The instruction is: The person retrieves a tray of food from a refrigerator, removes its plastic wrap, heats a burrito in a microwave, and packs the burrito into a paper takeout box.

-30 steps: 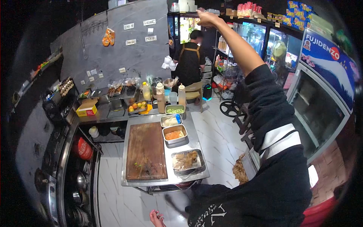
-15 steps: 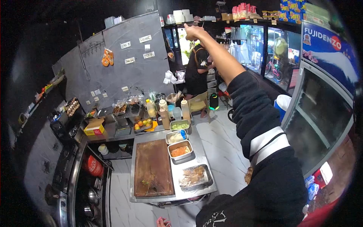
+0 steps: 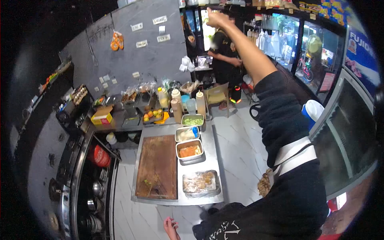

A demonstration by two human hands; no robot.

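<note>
My right hand (image 3: 219, 18) is raised at the top centre on an outstretched arm, its fingers drawn together with nothing visible in them. Low in the view, my left hand (image 3: 171, 226) hangs near the table's front edge, fingers loosely curled and apart, holding nothing. On the metal table (image 3: 208, 161) lies a brown wooden board (image 3: 157, 166) with green scraps. Beside it stand a tray of chopped greens (image 3: 193, 120), a tray with pale food and a blue item (image 3: 187, 135), a tray of orange food (image 3: 189, 150) and a larger tray under clear wrap (image 3: 201, 183).
Squeeze bottles (image 3: 177, 108) and a tray of round fruit (image 3: 153, 115) stand behind the board. A co-worker (image 3: 225, 56) is beyond a chair (image 3: 216, 96). A glass-door fridge (image 3: 340, 132) is at right; shelves of pots (image 3: 96, 190) are at left.
The view has shifted. The co-worker has turned from back-on, and their forearms now show. My right arm remains raised, while my left hand shows more fully at the bottom.
</note>
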